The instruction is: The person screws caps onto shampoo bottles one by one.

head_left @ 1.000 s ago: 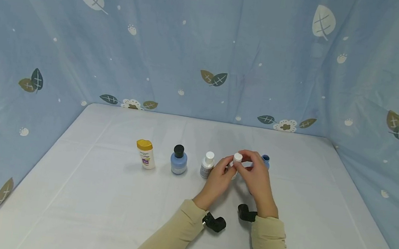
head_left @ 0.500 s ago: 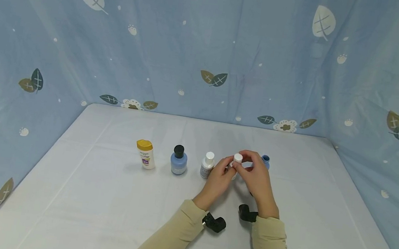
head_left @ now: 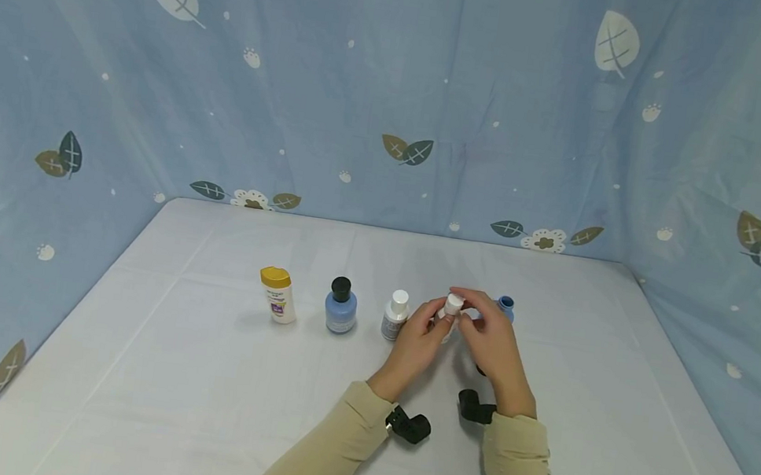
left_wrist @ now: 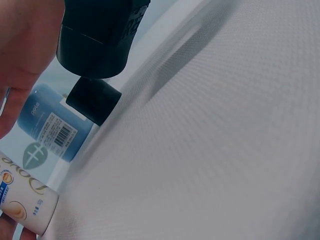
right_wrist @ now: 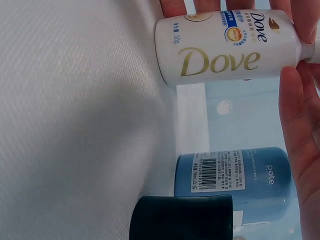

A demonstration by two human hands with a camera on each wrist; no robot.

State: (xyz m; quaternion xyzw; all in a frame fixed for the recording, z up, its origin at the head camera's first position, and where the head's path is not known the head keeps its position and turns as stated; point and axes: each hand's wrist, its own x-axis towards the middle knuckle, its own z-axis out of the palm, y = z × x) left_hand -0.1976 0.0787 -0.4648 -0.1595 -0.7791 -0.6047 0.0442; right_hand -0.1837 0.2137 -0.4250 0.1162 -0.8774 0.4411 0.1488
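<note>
My left hand (head_left: 415,345) grips a small white Dove bottle (right_wrist: 225,47), which stands upright; in the head view the fingers mostly cover its body. At its top, my right hand (head_left: 492,342) has curled fingers around the white cap (head_left: 454,303), the thumb a little below it on the near side. An uncapped blue bottle (head_left: 505,307) with an open neck stands just behind the right hand, partly hidden. A black cap (left_wrist: 93,100) lies on the table in front of that blue bottle, mostly covered by the right wrist in the head view.
Left of the hands stand a white-capped bottle (head_left: 395,318), a blue bottle with a black cap (head_left: 341,308), and a white bottle with a yellow top (head_left: 278,295). A white cloth (head_left: 189,404) covers the table. A patterned blue curtain (head_left: 341,90) hangs behind.
The right hand has shifted slightly right and its thumb has slid off the cap's near side. The cap now looks a little tilted. The left hand stays in place.
</note>
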